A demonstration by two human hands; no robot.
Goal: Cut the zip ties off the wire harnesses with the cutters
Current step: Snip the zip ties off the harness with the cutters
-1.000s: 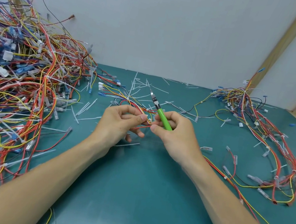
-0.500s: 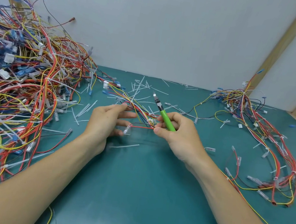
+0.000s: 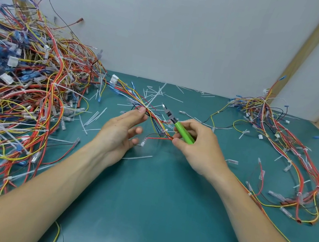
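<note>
— Hands, two, bare. State of each?

— Left hand [image 3: 120,130]: fingers straight and loosely spread, index tip touching the wire harness [image 3: 151,115] at its far end, gripping nothing. Right hand [image 3: 196,145]: curled round the green handle of the cutters [image 3: 176,124], thumb and forefinger also pinching the harness's near end. The two hands stand apart, the bundle strung between them.

— Largest items first, please.

— Table [image 3: 151,203], teal. Big tangled pile of harnesses [image 3: 16,98] at left. Smaller heap [image 3: 287,153] at right. Scattered cut tie ends [image 3: 158,93] along the far edge.

— And the working piece?

— Harness runs diagonally, from the right hand's pinch up and away to the left, past the left fingertip toward a white connector [image 3: 114,78]. A white zip tie [image 3: 147,106] sits on it just beyond the left index finger.

— Cutters relative to that tie?

— Blades point up-left, roughly parallel to the bundle, just right of it. Left hand is nearer the tie; I judge the cutters must swing left across the bundle's axis to reach it.
</note>
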